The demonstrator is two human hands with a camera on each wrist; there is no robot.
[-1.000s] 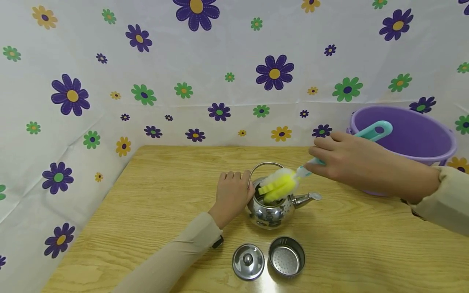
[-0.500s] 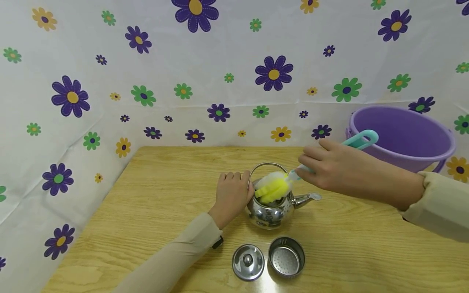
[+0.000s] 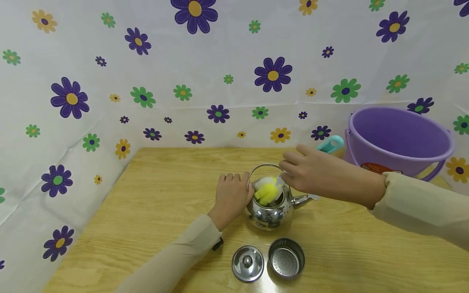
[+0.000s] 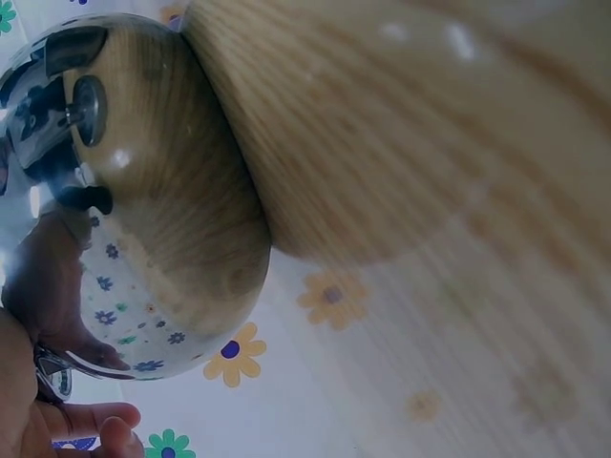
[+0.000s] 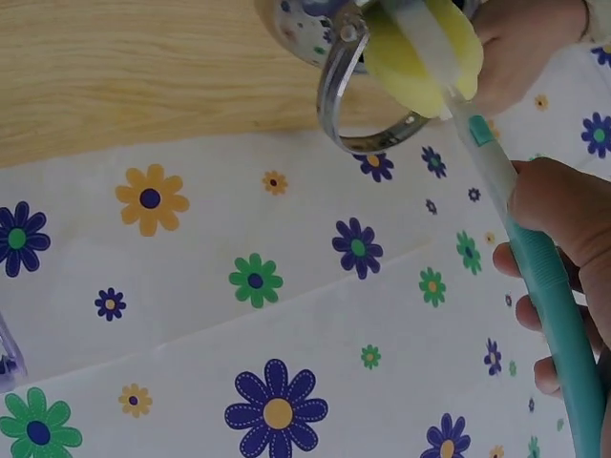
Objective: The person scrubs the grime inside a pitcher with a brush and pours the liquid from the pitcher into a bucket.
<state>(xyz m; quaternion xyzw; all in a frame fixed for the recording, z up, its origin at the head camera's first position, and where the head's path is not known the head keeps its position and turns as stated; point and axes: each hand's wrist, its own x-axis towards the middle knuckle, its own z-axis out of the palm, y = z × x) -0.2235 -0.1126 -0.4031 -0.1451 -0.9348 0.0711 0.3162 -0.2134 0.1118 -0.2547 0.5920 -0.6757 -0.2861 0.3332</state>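
A shiny steel teapot [image 3: 270, 217] stands lidless on the wooden table, its hoop handle raised and its spout to the right. My left hand [image 3: 232, 197] holds it at the left, by the handle's base; the left wrist view has curled fingers [image 4: 91, 420] beside the handle joint. In my right hand [image 3: 311, 169] is a bottle brush with a teal handle [image 5: 549, 286], gripped by thumb and fingers. The brush's yellow and white sponge head [image 3: 268, 192] is at the teapot's mouth, its lower part inside and hidden by the rim.
In front of the teapot lie its round knobbed lid [image 3: 248, 264] and a perforated strainer basket [image 3: 286, 260]. A purple bucket [image 3: 395, 158] stands at the back right, behind the right forearm. Flower-printed sheeting [image 3: 205, 81] hangs behind and left of the wooden table [image 3: 165, 183].
My right hand has moved left and slightly down, bringing the brush's sponge head farther into the teapot's mouth. The left hand and teapot have kept their place.
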